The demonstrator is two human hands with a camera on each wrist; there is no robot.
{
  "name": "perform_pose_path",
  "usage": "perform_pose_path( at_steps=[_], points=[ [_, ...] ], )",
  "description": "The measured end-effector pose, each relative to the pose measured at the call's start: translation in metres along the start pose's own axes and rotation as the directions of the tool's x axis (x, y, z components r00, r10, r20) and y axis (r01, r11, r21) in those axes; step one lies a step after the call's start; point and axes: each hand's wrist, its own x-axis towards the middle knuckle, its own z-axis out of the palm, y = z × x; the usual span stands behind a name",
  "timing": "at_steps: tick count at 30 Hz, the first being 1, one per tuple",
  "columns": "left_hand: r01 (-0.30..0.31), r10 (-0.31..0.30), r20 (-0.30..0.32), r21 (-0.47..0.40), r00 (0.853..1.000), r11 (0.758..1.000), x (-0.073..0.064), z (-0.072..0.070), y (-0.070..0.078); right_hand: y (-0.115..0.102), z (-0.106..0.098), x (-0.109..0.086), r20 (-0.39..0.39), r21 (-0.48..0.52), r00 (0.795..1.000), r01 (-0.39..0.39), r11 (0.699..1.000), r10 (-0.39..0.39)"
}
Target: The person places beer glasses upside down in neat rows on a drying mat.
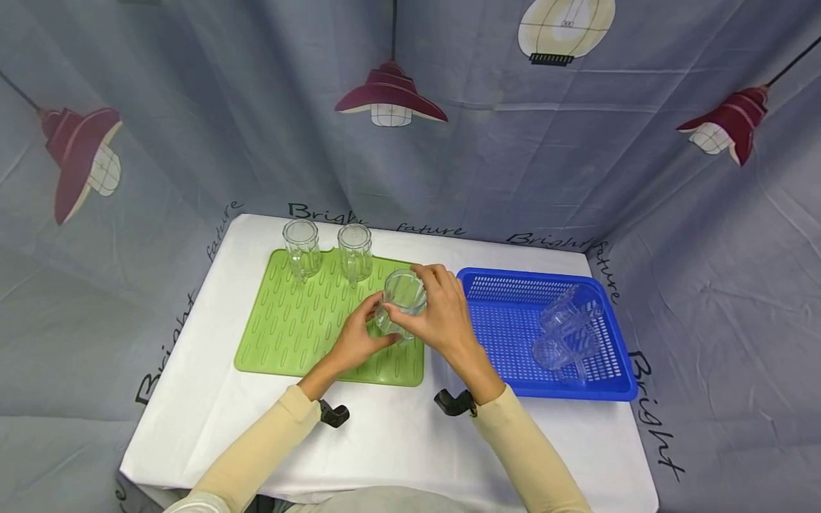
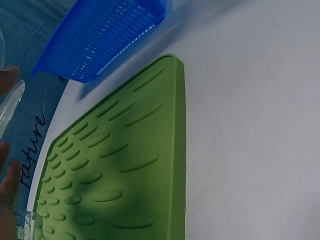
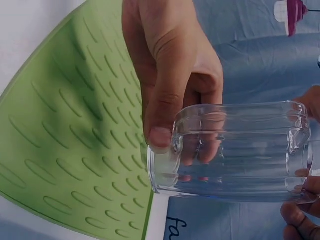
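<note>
A clear glass mug (image 1: 405, 291) is held between both hands over the right part of the green ridged mat (image 1: 282, 335). Around its lower end, the left hand (image 1: 356, 340) grips with thumb and fingers; in the right wrist view that thumb presses near the base. The right hand (image 1: 442, 310) holds the upper end near the rim, its thumb in front and fingers behind. Part of the held mug (image 2: 11, 107) shows at the left edge of the left wrist view. Its handle cannot be made out clearly.
Two glass mugs with handles, one at far left (image 1: 301, 249) and one beside it (image 1: 355, 253), stand along the mat's back edge. On the right, a blue plastic basket (image 1: 545, 392) holds glass mugs (image 1: 564, 331) lying at its right end. A white cloth (image 1: 398, 442) covers the table.
</note>
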Motion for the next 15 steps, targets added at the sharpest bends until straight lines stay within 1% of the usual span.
perform_pose_path(
  at_steps=[4, 10, 15],
  points=[
    [-0.003, 0.003, 0.006, -0.016, 1.0, 1.0, 0.0007, 0.0003, 0.0017, -0.0015, -0.0019, -0.0012, -0.004, 0.014, 1.0, 0.011, 1.0, -0.011],
    [-0.022, 0.022, -0.005, -0.005, 1.0, 1.0, -0.0009, -0.0003, 0.0036, -0.0021, -0.0037, -0.002, -0.008, 0.021, 1.0, 0.016, 1.0, -0.016],
    [-0.009, 0.008, -0.021, -0.011, 1.0, 1.0, -0.004, -0.0006, 0.0027, -0.0009, -0.0039, -0.0034, -0.004, 0.03, 1.0, 0.019, 0.999, -0.018]
  ],
)
